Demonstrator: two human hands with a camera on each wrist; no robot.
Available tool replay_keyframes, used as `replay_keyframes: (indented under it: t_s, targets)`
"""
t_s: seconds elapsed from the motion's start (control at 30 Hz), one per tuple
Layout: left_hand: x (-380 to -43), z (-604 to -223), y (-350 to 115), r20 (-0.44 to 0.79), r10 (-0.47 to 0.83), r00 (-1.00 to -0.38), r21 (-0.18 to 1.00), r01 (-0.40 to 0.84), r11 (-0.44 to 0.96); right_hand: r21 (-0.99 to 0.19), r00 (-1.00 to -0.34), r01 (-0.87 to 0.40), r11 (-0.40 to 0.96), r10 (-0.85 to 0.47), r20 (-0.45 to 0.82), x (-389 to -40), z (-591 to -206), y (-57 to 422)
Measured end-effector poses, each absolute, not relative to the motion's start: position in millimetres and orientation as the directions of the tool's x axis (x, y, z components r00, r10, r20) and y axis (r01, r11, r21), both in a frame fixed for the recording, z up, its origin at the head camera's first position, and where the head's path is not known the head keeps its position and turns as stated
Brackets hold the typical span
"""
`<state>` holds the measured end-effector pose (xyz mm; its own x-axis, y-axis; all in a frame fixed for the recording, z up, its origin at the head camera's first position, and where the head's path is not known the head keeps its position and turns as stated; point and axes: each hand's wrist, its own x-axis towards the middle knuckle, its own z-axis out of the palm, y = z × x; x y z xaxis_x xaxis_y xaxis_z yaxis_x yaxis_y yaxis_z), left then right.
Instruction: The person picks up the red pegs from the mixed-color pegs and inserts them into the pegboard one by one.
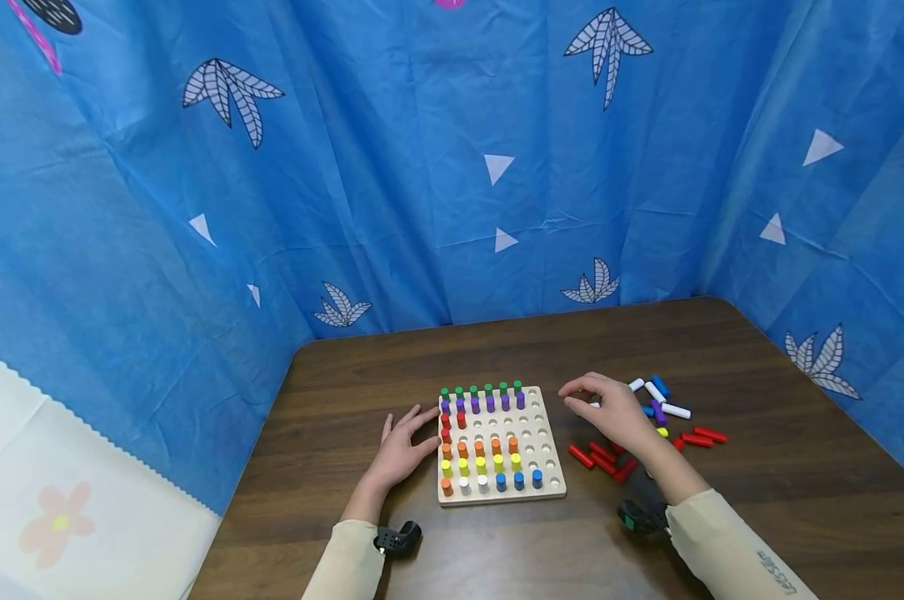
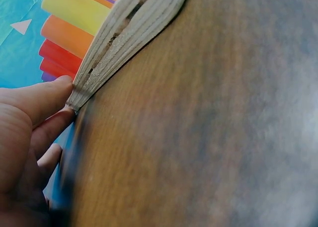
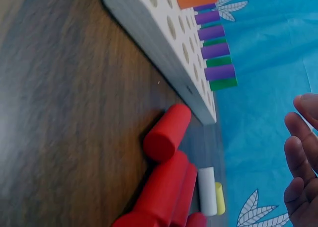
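A pale wooden pegboard [image 1: 489,502] carries rows of coloured pegs: green and purple at the back, a few red at the left, then orange [image 1: 478,449], yellow, and a mixed front row. My left hand [image 1: 400,457] rests beside its left edge, fingers spread; in the left wrist view, thumb and fingertips touch the board's side. Right of the board, my right hand [image 1: 609,412] hovers with fingers loosely bent and no peg visible at the fingertips. Beyond its gap, a white peg [image 3: 207,191] and a yellow peg [image 3: 220,199] lie on the table.
Loose red pegs [image 1: 581,456] lie just right of the board, partly under my right forearm. Farther right are white pegs [image 1: 676,411], blue pegs [image 1: 660,386], a purple one and more red ones. A blue curtain [image 1: 452,208] hangs behind the wooden table [image 1: 362,358].
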<state>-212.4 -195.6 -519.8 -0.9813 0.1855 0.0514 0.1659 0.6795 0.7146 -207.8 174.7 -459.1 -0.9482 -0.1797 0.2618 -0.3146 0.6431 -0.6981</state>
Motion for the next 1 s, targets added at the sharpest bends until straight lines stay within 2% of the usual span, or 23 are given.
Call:
replay_keyframes:
  t_s: [1.0]
  targets:
    - [-212, -520, -197, 0.057, 0.191, -0.98, 0.712, 0.174, 0.68, -0.659, -0.965, -0.247, 0.71, -0.117, 0.235, -189, -467, 219]
